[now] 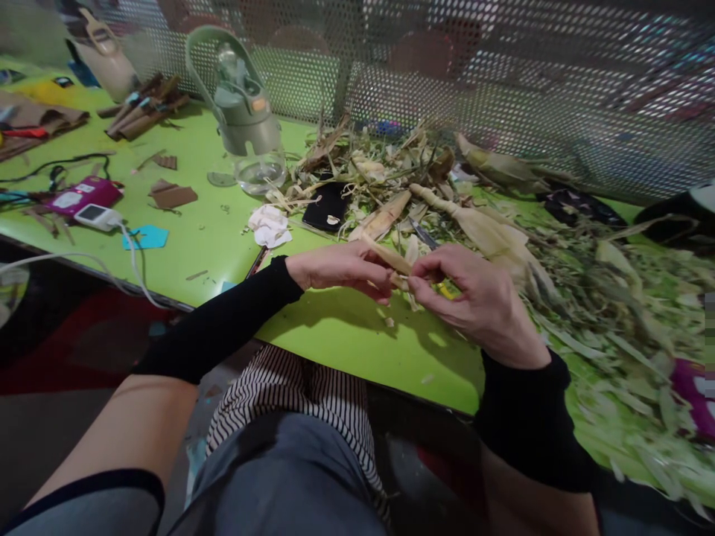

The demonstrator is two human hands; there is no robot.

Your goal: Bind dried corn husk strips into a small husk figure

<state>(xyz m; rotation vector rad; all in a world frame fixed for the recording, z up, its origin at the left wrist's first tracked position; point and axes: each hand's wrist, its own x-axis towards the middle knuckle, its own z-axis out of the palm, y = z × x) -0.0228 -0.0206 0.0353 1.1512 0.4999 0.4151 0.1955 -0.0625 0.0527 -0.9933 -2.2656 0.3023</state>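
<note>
Both my hands meet over the front of the green table [335, 320]. My left hand [349, 268] is closed on a pale strip of dried corn husk [386, 253], which sticks up between its fingers. My right hand [474, 290] pinches the near end of the same husk between thumb and forefinger. Something yellow peeks out under the right fingers, too hidden to name. Just beyond the hands lie a brownish husk piece [385, 216] and a long twisted husk [474, 223]. A small pale scrap [389, 322] rests on the table below the fingers.
Behind the hands lie a black phone [327, 205], a crumpled tissue [269, 225] and a clear water bottle [246, 126]. Husk shreds [603, 313] cover the right side. At left are a purple device [86, 195] with a cable and brown rolls [145, 108]. A perforated screen [402, 59] borders the back.
</note>
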